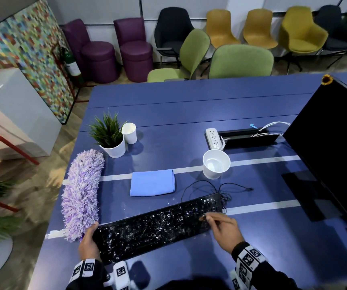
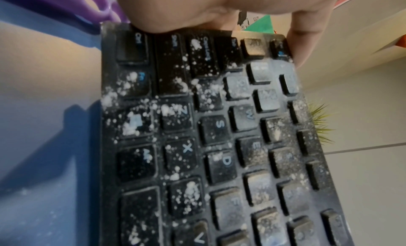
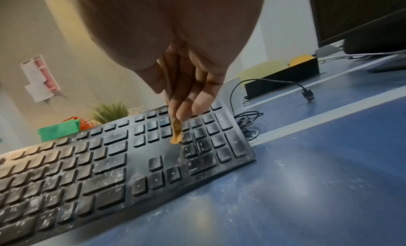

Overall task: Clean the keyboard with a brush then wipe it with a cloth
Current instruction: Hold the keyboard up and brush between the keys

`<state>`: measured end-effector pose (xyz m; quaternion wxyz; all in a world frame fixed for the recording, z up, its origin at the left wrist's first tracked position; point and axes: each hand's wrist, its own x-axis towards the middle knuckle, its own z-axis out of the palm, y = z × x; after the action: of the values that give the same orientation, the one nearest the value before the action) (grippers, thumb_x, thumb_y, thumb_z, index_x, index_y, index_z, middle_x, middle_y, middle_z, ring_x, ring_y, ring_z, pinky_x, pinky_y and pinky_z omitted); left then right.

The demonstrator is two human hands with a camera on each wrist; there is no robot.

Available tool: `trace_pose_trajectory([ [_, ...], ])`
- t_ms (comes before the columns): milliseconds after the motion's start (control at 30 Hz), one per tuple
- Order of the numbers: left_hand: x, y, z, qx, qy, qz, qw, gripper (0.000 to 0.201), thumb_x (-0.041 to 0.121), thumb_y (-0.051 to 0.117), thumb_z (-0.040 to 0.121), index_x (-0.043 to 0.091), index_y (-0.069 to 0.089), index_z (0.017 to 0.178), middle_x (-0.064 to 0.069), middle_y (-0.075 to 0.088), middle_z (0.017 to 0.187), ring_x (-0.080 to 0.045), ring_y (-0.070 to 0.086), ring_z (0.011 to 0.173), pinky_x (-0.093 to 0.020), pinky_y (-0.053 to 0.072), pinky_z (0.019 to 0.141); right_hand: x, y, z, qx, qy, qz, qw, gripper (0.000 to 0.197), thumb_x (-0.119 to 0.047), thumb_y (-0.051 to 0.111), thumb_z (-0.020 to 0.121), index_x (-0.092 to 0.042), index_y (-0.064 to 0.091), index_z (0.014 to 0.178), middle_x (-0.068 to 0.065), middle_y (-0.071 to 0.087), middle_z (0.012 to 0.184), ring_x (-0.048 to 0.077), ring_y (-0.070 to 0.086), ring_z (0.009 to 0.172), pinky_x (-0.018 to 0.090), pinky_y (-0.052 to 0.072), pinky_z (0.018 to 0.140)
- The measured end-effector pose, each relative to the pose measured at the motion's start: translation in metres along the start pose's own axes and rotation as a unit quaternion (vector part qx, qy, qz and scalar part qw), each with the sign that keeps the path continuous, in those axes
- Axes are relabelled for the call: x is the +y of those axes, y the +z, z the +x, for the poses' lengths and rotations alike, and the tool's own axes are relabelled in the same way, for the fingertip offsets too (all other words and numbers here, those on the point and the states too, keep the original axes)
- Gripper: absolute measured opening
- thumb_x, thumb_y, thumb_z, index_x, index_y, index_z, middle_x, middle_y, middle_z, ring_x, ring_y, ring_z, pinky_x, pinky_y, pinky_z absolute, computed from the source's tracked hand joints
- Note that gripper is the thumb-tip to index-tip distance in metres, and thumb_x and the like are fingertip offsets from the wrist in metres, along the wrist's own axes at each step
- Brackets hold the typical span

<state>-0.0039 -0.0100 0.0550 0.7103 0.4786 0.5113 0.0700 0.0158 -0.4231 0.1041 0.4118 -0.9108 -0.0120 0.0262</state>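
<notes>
Right hand (image 1: 225,232) pinches a thin brush (image 3: 175,131), its tip touching the black keyboard (image 1: 158,227) beside the number pad, at roughly 3 o'clock on the board. Left hand (image 1: 89,243) grips the keyboard's 9 o'clock end, thumb on top. Folded blue cloth (image 1: 152,183) lies on the blue table (image 1: 189,105) at 12 o'clock from the keyboard, apart from it; white specks cover the keys.
</notes>
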Motion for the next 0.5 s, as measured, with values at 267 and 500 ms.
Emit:
trace_pose_trajectory([
  [267,0.003,0.0,0.0,-0.017,-0.008,-0.003,1.0,0.068,0.048,0.084,0.047,0.011,0.074,0.103,-0.019,0.072,0.103,-0.038,0.069,0.096,-0.063,0.051,0.09,0.0,-0.008,0.001,0.04,0.001,-0.007,0.999,0.02,-0.026,0.057,0.093,-0.021,0.076,0.089,-0.03,0.062,0.088,-0.021,0.055,0.088,-0.004,0.035,0.083],
  [500,0.001,-0.002,0.004,-0.006,0.01,-0.005,1.0,0.056,0.047,0.079,0.053,0.017,0.076,0.101,-0.019,0.071,0.105,-0.037,0.069,0.097,-0.062,0.051,0.092,-0.004,-0.011,0.01,0.106,0.013,-0.025,0.994,0.021,-0.02,0.057,0.092,-0.012,0.076,0.085,-0.008,0.071,0.089,0.006,0.065,0.084,0.0,0.037,0.082],
])
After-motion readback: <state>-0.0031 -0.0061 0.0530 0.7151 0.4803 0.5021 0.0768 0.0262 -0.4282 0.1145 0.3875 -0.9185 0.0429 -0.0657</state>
